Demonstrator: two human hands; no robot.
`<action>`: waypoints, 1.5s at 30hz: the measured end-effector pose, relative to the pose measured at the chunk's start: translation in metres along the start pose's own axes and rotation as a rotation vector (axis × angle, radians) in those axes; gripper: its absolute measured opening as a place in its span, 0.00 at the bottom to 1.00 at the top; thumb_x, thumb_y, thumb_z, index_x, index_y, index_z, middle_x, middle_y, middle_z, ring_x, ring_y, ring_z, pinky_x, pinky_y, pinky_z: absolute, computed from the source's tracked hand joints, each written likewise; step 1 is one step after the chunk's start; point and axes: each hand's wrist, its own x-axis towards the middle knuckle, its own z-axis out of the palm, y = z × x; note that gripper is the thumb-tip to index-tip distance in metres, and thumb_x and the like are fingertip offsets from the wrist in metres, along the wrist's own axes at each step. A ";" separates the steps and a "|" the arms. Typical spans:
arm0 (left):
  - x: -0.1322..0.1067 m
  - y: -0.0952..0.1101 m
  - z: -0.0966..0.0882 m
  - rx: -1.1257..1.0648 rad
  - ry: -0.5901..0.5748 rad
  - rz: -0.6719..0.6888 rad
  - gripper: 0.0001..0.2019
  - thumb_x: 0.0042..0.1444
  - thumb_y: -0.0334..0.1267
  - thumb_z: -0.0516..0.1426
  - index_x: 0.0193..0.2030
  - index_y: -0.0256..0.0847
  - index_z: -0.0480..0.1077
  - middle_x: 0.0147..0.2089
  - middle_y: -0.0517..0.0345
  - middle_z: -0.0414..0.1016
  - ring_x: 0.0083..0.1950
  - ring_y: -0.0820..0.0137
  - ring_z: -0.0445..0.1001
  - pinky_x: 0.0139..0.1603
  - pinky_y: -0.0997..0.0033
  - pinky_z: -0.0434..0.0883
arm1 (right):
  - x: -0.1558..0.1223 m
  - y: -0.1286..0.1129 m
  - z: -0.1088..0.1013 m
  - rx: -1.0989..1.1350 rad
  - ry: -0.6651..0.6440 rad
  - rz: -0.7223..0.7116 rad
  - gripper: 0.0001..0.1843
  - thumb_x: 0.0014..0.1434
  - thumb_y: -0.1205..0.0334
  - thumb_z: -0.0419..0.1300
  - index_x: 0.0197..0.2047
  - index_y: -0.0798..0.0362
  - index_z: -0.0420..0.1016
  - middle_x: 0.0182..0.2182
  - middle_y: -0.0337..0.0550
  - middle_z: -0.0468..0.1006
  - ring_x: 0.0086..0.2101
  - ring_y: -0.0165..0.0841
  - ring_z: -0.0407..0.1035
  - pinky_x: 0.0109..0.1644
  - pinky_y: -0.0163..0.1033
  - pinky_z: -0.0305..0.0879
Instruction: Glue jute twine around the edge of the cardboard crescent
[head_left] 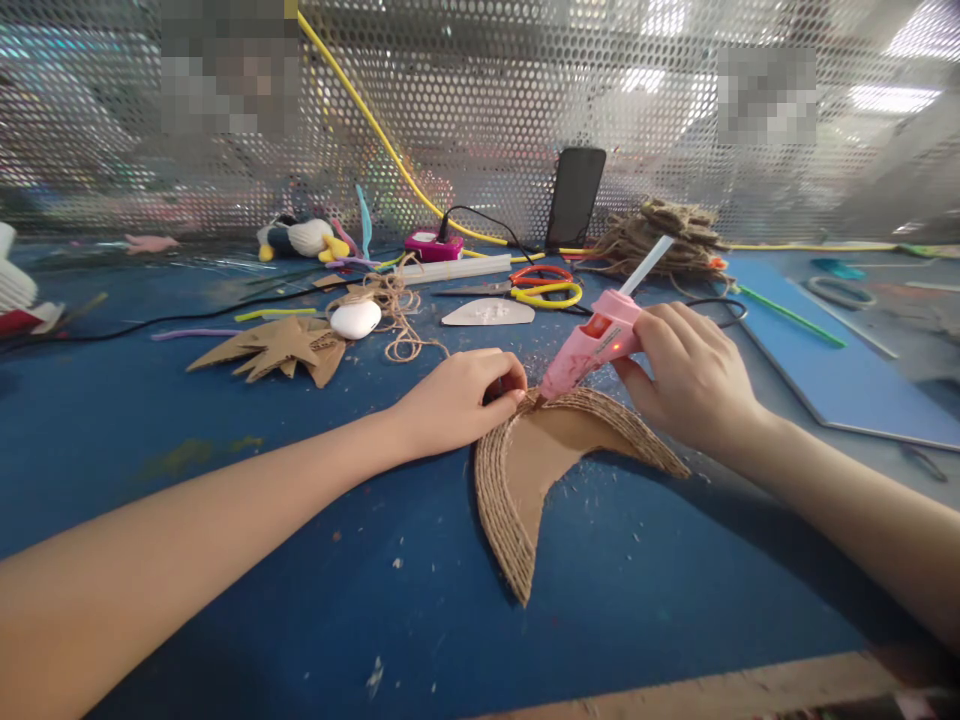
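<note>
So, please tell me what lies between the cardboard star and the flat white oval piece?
In the head view, a white rounded case and tangled brown twine lie between the cardboard star and the flat white oval piece.

Pink glue gun [577, 355]; tan cardboard crescent [544, 450] edged in brown twine [495, 495] stripes; dark blue bench [300, 570]; lighter blue board [847, 385] at the crescent's two o'clock.

Tan cardboard crescent [541, 450]: flat on blue surface [300, 580], outer curve lined with brown twine rows [491, 485]. Pink plastic glue gun [589, 348]: tilted nose-down at twine.
</note>
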 end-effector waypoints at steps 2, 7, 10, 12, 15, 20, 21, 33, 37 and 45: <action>0.000 0.000 0.000 0.000 0.000 -0.002 0.05 0.63 0.35 0.54 0.40 0.39 0.72 0.38 0.58 0.75 0.39 0.71 0.73 0.40 0.70 0.68 | 0.000 0.000 0.000 0.000 0.006 0.004 0.04 0.62 0.68 0.54 0.38 0.49 0.66 0.30 0.44 0.71 0.31 0.38 0.63 0.35 0.43 0.57; 0.000 0.000 0.000 0.000 -0.002 -0.002 0.05 0.62 0.34 0.54 0.40 0.39 0.72 0.39 0.58 0.76 0.39 0.70 0.73 0.40 0.69 0.68 | 0.000 -0.001 -0.001 -0.052 0.009 0.015 0.04 0.63 0.66 0.53 0.40 0.49 0.67 0.31 0.45 0.73 0.32 0.38 0.64 0.36 0.44 0.59; 0.000 0.000 0.000 0.001 -0.004 0.000 0.05 0.62 0.34 0.54 0.40 0.39 0.72 0.39 0.58 0.76 0.39 0.70 0.73 0.40 0.69 0.68 | 0.001 0.000 -0.001 -0.076 0.018 -0.005 0.04 0.64 0.67 0.52 0.39 0.49 0.67 0.31 0.46 0.74 0.32 0.38 0.64 0.36 0.44 0.60; 0.001 0.000 0.000 0.004 -0.003 0.002 0.05 0.62 0.33 0.54 0.40 0.39 0.72 0.39 0.58 0.76 0.40 0.70 0.73 0.40 0.69 0.68 | 0.001 0.000 -0.002 -0.080 0.030 -0.018 0.05 0.64 0.67 0.52 0.39 0.49 0.67 0.32 0.46 0.74 0.32 0.38 0.64 0.36 0.43 0.60; 0.001 -0.001 0.000 0.005 -0.001 0.007 0.05 0.62 0.33 0.55 0.41 0.39 0.72 0.39 0.58 0.76 0.40 0.71 0.73 0.41 0.70 0.68 | 0.001 0.001 -0.002 -0.082 0.023 -0.010 0.05 0.64 0.67 0.52 0.39 0.49 0.67 0.32 0.46 0.74 0.32 0.37 0.64 0.36 0.43 0.60; 0.000 -0.001 0.000 0.019 -0.019 0.031 0.08 0.64 0.32 0.54 0.45 0.40 0.73 0.40 0.58 0.75 0.40 0.71 0.73 0.42 0.70 0.68 | 0.002 0.001 -0.005 -0.078 0.006 -0.005 0.06 0.65 0.66 0.51 0.39 0.49 0.69 0.33 0.46 0.76 0.32 0.38 0.65 0.36 0.44 0.60; 0.000 -0.001 0.000 0.024 -0.022 0.036 0.08 0.64 0.32 0.54 0.44 0.40 0.74 0.40 0.58 0.75 0.40 0.71 0.73 0.42 0.70 0.68 | 0.002 0.001 -0.005 -0.076 0.009 -0.008 0.06 0.65 0.66 0.51 0.40 0.49 0.69 0.33 0.46 0.76 0.32 0.37 0.65 0.36 0.44 0.60; 0.000 -0.005 0.003 0.068 0.004 0.092 0.06 0.63 0.30 0.53 0.41 0.39 0.72 0.38 0.58 0.73 0.40 0.70 0.71 0.40 0.69 0.65 | -0.001 0.003 -0.006 -0.104 0.092 -0.075 0.09 0.65 0.68 0.54 0.46 0.51 0.72 0.36 0.46 0.79 0.34 0.37 0.69 0.38 0.44 0.60; 0.000 -0.005 0.004 0.065 0.011 0.123 0.07 0.63 0.31 0.52 0.41 0.38 0.71 0.38 0.57 0.72 0.40 0.70 0.70 0.41 0.69 0.65 | 0.001 0.002 -0.009 -0.070 0.104 -0.094 0.12 0.65 0.68 0.54 0.51 0.49 0.71 0.38 0.46 0.80 0.36 0.38 0.70 0.40 0.46 0.61; -0.004 0.008 0.001 0.267 -0.020 0.113 0.11 0.52 0.38 0.57 0.43 0.39 0.68 0.40 0.55 0.72 0.40 0.64 0.70 0.42 0.62 0.65 | 0.001 -0.015 -0.020 0.037 0.087 0.049 0.24 0.63 0.68 0.58 0.60 0.39 0.68 0.47 0.48 0.76 0.51 0.50 0.65 0.56 0.61 0.56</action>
